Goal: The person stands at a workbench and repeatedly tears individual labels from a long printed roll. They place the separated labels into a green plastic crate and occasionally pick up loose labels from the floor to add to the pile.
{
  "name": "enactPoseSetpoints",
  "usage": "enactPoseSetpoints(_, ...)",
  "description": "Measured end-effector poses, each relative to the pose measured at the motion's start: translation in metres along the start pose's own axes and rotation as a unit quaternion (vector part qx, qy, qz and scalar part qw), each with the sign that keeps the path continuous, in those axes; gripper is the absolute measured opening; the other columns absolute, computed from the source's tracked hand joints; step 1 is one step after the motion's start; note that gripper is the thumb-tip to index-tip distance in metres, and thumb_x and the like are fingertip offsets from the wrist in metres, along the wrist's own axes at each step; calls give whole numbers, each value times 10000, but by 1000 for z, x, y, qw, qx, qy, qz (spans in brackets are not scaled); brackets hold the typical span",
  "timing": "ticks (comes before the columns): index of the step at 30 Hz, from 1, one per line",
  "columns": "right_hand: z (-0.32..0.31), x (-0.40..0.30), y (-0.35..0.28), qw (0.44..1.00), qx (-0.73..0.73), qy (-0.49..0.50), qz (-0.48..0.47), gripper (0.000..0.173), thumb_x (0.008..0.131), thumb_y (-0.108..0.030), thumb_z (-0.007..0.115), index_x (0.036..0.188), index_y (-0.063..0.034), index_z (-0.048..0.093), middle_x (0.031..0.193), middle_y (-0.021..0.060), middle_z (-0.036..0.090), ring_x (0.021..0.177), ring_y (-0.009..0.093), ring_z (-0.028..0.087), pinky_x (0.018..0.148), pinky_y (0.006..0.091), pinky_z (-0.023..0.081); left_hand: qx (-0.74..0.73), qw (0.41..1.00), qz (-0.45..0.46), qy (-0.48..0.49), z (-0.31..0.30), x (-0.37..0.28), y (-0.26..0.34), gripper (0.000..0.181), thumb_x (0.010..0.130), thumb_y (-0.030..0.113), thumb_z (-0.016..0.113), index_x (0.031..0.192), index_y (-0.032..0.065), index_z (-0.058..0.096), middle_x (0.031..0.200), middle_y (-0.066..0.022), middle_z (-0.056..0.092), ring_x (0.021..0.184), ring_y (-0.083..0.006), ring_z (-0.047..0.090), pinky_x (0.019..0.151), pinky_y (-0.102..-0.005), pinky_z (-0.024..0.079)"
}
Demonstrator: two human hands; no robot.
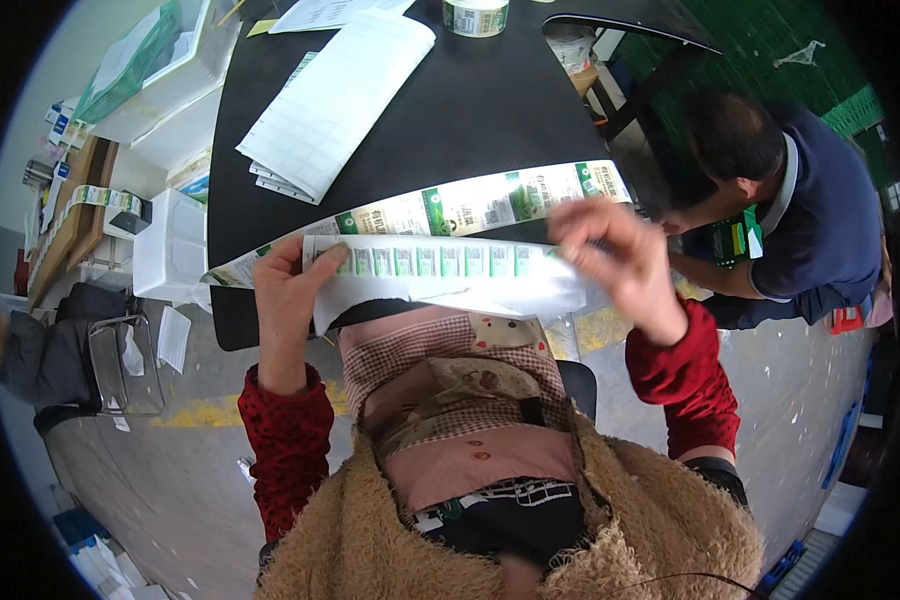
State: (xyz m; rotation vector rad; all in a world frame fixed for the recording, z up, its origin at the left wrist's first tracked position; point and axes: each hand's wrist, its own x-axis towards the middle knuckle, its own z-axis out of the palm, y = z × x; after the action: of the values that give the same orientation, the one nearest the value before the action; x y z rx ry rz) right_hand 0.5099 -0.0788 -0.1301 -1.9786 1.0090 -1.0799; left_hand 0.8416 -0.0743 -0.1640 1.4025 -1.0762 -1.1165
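My left hand (289, 274) grips the left end of a torn white backing sheet (487, 289), thumb on top. Along the sheet runs a row of several small green-and-white labels (426, 262) with printed codes. My right hand (619, 255) is blurred by motion at the sheet's right end, its thumb and index finger close together. A trace of green shows near those fingertips; whether they pinch a label is unclear. Just beyond the sheet, a long strip of larger green-and-cream printed labels (457, 206) stretches across the black table (487, 112), its left end curling past the edge.
Folded white sheets (337, 105) and a label roll (476, 16) lie farther back on the table. To the right sits a person in a dark blue shirt (825, 202), arms near the table. White bins (169, 244) stand left, beside a wooden shelf (75, 217) and a chair (124, 367).
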Motion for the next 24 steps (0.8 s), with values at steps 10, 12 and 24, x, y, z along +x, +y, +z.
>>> enactPoseSetpoints(10, 46, 86, 41, 989, 3, -141, 52, 84, 792, -79, 638, 763, -1, 622, 1164, 137, 534, 945, 226, 554, 802, 325, 429, 13, 994, 2, -104, -18, -5, -6, 216, 742, 15, 718, 955, 12, 681, 793, -17, 652, 695, -57, 577, 620, -193, 450)
enactPoseSetpoints(12, 63, 85, 51, 988, -52, -138, 32, 74, 745, -85, 667, 763, -23, 631, 1164, 133, 535, 1053, 276, 512, 864, 382, 393, 10, 995, -1, -100, -19, -5, -7, 220, 741, 17, 719, 958, 14, 680, 794, -18, 652, 697, -56, 576, 620, -195, 451)
enactPoseSetpoints(24, 6, 45, 67, 962, -273, -33, 1, 426, 674, -153, 747, 1030, -44, 540, 1230, 140, 500, 1145, 310, 464, 925, 399, 330, 23, 994, 43, -102, 6, -17, 0, 240, 753, -5, 673, 993, 4, 674, 843, -35, 659, 731, -65, 595, 640, -194, 461)
